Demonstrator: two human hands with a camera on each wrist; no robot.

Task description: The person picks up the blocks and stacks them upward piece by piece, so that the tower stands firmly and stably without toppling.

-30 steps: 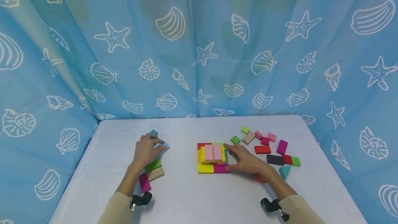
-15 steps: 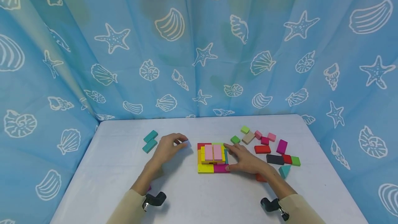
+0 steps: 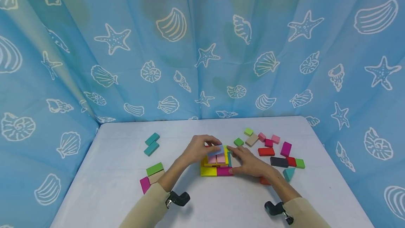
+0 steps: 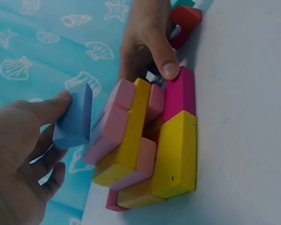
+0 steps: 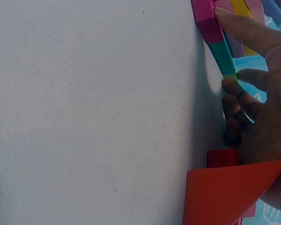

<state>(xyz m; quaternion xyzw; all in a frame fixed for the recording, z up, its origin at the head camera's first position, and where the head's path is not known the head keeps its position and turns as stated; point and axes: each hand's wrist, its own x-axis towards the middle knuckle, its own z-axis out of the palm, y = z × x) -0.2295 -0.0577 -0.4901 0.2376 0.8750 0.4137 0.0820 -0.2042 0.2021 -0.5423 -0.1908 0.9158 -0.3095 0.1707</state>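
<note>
- Moved since half a second ago: the left hand and its light blue block, from near the stack's 10 o'clock side to above its top; the right hand stays put.
- Nearest, toward 6 o'clock on the white worktop, a black wrist device sits at the left sleeve.
- Between 8 and 9 o'clock from the stack lie a magenta piece, a tan piece and a green piece, touching.
- The stack stands at centre, pink blocks uppermost.
- The left hand pinches the light blue block between thumb and fingers; the left wrist view shows it apart from the pink blocks.
- The right hand is spread, thumb on the magenta corner block, fingertips at the stack's 1 o'clock corner.
- Toward 3 o'clock lies a dark block.
- Near 10 o'clock lie two teal blocks.
- Farthest, at 12 o'clock, hangs a shell-patterned curtain.
</note>
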